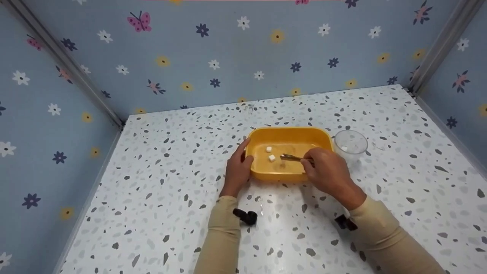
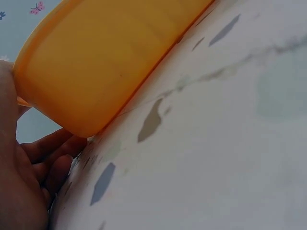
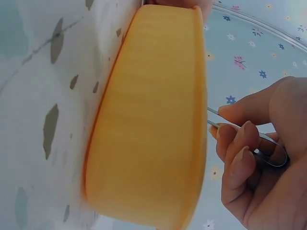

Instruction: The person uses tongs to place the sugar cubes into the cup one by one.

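Observation:
A yellow plastic tray (image 1: 262, 174) rests on the speckled table, two small white cubes, a nearer one (image 1: 271, 158) and a farther one (image 1: 269, 149), lying on its floor. At the tray's left end, my left hand (image 1: 238, 171) grips the wall, thumb at the rim and fingers along the outside. My right hand (image 1: 329, 171) reaches over the near right side and pinches metal tongs (image 1: 292, 157). In the right wrist view, the bent end of the tongs (image 3: 276, 163) lies in the palm. Their tips are just right of the cubes, low inside the tray.
A clear round cup (image 1: 350, 142) stands right of the tray, something white showing inside it. Patterned blue panels (image 1: 228, 49) wall the table at the back and sides. A small clear object (image 1: 250, 109) lies behind the tray.

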### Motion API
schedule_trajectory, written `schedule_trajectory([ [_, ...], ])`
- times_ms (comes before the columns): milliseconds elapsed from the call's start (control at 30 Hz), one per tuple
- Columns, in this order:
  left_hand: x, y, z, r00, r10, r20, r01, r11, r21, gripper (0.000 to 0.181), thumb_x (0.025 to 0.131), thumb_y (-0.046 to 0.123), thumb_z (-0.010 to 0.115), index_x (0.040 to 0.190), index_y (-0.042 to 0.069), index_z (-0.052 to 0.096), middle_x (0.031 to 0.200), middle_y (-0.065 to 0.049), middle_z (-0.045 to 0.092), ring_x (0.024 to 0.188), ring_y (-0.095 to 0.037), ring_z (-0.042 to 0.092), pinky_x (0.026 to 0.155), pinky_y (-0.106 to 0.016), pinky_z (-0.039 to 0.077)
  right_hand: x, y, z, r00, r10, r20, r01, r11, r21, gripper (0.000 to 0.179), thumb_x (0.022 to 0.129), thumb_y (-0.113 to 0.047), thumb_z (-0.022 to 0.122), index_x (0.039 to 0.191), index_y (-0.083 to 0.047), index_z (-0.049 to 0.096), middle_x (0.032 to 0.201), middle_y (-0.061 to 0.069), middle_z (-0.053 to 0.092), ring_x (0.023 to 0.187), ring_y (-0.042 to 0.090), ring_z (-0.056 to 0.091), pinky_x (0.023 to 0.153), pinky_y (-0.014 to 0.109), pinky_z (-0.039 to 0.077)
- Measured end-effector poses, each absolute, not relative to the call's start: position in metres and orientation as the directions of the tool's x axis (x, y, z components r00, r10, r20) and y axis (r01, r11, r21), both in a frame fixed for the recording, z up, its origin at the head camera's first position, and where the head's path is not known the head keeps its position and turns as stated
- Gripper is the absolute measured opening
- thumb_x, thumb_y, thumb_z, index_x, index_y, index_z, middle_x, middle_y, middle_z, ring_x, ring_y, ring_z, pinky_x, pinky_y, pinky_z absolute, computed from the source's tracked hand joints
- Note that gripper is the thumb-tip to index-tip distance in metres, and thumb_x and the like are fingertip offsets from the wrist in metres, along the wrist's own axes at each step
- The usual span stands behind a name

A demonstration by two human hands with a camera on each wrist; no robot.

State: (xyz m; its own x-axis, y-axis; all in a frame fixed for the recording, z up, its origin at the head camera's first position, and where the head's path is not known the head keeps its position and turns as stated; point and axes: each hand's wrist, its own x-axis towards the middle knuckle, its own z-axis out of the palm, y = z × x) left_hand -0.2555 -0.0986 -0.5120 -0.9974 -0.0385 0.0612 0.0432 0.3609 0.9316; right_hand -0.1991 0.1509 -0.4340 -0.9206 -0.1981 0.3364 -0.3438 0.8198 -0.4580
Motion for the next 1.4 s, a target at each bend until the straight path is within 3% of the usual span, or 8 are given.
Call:
schedule_trajectory([
  [700, -0.259, -0.089, -0.510, -0.998, -0.027, 0.058, 0.043, 0.386, 0.921, 0.057, 0.096, 0.024, 0.049, 0.151, 0.036, 0.045, 0.151, 0.003, 0.048, 0.116, -0.017, 0.056, 0.101, -0.038, 0.044, -0.188, 0.177, -0.431, -0.843, -0.188, 0.504, -0.412, 0.829, -0.378, 0.012, 0.088, -0.010, 0.074, 0.094, 0.000, 0.071, 0.082, 0.009, 0.067, 0.065, 0.022, 0.055, 0.058, 0.036, 0.049],
  [1400, -0.253, -0.100, -0.512, -0.996, -0.050, 0.076, 0.051, 0.377, 0.925, 0.058, 0.096, 0.022, 0.051, 0.152, 0.036, 0.044, 0.150, 0.002, 0.049, 0.114, -0.016, 0.056, 0.102, -0.038, 0.043, -0.181, 0.180, -0.424, -0.803, -0.206, 0.559, -0.463, 0.806, -0.369, 0.010, 0.087, -0.007, 0.075, 0.092, 0.000, 0.071, 0.081, 0.008, 0.067, 0.066, 0.018, 0.058, 0.059, 0.035, 0.053],
])
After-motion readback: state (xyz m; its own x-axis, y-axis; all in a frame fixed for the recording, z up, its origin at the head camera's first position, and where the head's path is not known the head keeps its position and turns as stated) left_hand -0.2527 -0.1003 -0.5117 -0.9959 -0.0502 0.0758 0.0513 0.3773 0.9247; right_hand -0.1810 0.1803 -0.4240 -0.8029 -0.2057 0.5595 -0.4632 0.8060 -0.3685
